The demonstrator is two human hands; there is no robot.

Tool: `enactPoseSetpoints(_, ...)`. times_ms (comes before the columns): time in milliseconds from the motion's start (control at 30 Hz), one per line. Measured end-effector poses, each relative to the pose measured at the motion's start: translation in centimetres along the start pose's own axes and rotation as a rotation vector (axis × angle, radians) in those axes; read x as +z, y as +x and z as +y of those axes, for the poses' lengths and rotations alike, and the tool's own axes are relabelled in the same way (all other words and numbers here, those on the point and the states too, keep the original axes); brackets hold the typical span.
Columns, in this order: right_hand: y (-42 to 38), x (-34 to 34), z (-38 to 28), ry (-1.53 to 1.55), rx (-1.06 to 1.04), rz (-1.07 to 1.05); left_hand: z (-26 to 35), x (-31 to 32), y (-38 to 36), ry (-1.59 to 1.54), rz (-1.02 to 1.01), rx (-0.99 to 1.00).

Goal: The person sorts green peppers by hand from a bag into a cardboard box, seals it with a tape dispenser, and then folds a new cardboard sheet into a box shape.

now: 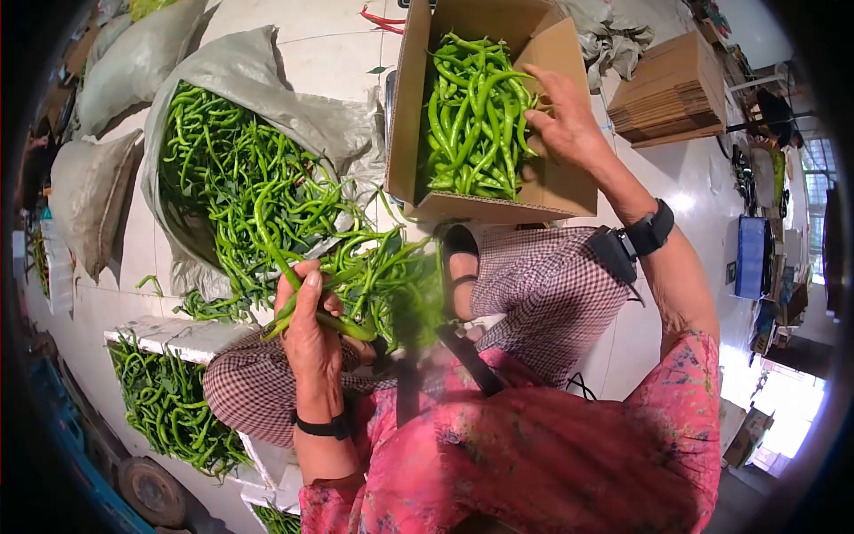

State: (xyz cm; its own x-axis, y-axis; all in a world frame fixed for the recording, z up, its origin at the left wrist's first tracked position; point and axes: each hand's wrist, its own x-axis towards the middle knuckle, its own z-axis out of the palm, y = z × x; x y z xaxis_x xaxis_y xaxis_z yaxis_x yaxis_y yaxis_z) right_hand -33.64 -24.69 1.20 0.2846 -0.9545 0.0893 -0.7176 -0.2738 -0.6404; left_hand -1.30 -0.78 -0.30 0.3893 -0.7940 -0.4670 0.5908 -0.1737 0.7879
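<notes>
My left hand [311,325] is closed around a few long green chili peppers [267,227], over my lap in front of the open sack. My right hand [569,120] reaches over the right side of a cardboard box [494,208], fingers stretched out and apart beside the heap of green chili peppers [476,125] in it. Its fingertips are at the ends of the peppers; whether they press on one is hard to tell. A pale woven sack [240,64] lies open on the left, with many thin green peppers [267,169] spilling toward my knees.
A white foam box [169,338] with more green peppers stands by my left knee. Full sacks [93,196] lie at the far left. Flattened cardboard [667,89] is stacked at the right, and red peppers [382,20] lie on the tiled floor at the top.
</notes>
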Motion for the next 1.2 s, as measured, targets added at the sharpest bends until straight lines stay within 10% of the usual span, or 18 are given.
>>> enactPoseSetpoints(67,0.7,0.1,1.2,-0.324,-0.379,-0.235,-0.1,0.1,0.1,-0.034,-0.001,-0.018)
enactPoseSetpoints(233,-1.2,-2.2,-0.6,-0.524,-0.064,-0.758,0.0,-1.1,0.3,-0.148,-0.069,-0.037)
enactPoseSetpoints(567,-5.4,-3.6,-11.8,-0.138,0.025,-0.438,0.4,-1.2,0.1,-0.412,-0.279,-0.077)
enactPoseSetpoints(767,-10.6,5.6,-16.4,0.088,-0.57,-0.51,0.3,-1.7,-0.2,-0.69,-0.46,-0.22)
enactPoseSetpoints(967,-11.4,14.0,-15.8,0.551,-0.064,-0.922,0.3,-1.8,-0.5,-0.655,-0.409,-0.218)
enactPoseSetpoints(1033,-11.6,16.5,-14.9,0.472,-0.577,-0.493,-0.1,-2.9,-0.2,-0.694,-0.442,-0.228)
enactPoseSetpoints(1200,-10.1,13.9,-15.9,0.732,-0.019,-0.844,1.0,-1.8,-0.9,-0.598,-0.421,-0.23)
